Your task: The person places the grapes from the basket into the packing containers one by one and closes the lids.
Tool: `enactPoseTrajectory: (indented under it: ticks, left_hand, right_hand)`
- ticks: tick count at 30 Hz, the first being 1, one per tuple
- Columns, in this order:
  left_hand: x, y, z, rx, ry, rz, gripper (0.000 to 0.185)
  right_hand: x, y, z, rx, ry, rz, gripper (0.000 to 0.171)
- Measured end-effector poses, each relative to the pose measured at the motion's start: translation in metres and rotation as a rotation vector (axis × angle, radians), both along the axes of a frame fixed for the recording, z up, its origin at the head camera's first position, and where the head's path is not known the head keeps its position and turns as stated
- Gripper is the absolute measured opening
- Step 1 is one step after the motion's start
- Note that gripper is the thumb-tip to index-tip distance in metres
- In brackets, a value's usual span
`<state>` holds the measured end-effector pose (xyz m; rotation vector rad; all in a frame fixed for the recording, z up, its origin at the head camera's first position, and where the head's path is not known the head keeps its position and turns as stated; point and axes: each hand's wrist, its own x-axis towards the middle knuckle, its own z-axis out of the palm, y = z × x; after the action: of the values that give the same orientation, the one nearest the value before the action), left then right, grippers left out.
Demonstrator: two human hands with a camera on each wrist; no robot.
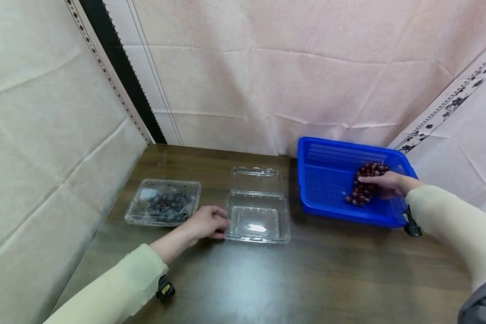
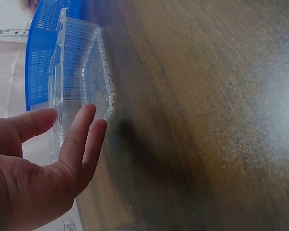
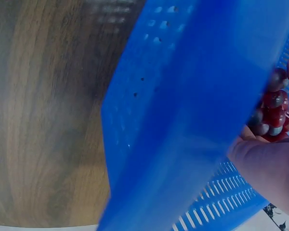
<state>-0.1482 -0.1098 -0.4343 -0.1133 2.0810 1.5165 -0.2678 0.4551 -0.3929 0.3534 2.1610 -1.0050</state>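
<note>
Grape pick-up from blue perforated plastic basket point(image 1: 328, 189)

Right hand point(image 1: 384, 184) gripped the dark red grape bunch point(image 1: 364, 186); left hand point(image 1: 206, 222), fingers straight, steadied the open clear plastic clamshell point(image 1: 257, 220) left of the basket; transfer likely followed.

Bright blue, slotted basket point(image 1: 328, 180) with dark red, glossy grapes point(image 1: 364, 186) inside; clear, colourless open clamshell box point(image 1: 257, 216), ribbed along its walls. Second clear box point(image 1: 162, 202) with blue-black berries. Dark brown wood-grain table point(image 1: 308, 279), pale pink embossed backdrop point(image 1: 287, 67), cream sleeves point(image 1: 117, 288).
</note>
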Motion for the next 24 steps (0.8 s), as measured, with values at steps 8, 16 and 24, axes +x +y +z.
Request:
enactPoseTrajectory:
  ticks: [8,16,24]
  left_hand:
    - [0.002,-0.002,-0.001,0.041,-0.002,-0.003,0.043]
    - [0.002,0.002,0.002,0.043,-0.004,0.0,0.042]
    - [0.004,0.001,0.001,0.036,-0.002,0.003,0.042]
  right_hand:
    - [0.0,-0.009,-0.005,0.007,0.047,-0.058,0.118]
    - [0.004,-0.016,-0.003,0.097,0.085,-0.075,0.12]
    - [0.005,-0.015,-0.009,0.063,0.166,-0.1,0.105]
